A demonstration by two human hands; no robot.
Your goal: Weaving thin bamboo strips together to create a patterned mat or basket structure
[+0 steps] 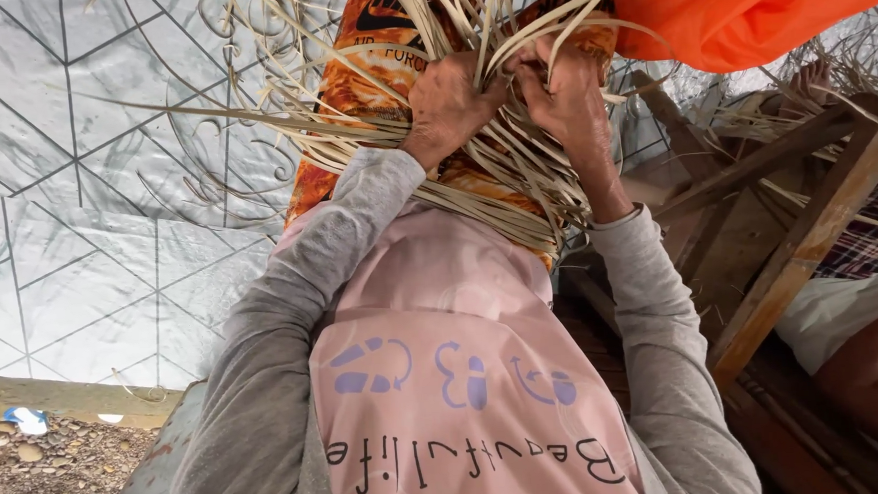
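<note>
Pale straw-coloured strips [475, 165] over orange patterned cloth [369, 60] — pink shirt [442, 307], grey sleeves [265, 366]

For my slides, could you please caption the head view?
Both hands, left hand and right hand, grip pale cane strips over orange cloth.

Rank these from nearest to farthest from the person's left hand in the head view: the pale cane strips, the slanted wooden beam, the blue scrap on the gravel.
1. Pale cane strips: gripped by the left hand, top centre.
2. Slanted wooden beam: off to the right.
3. Blue scrap: far lower left, on the gravel.
</note>
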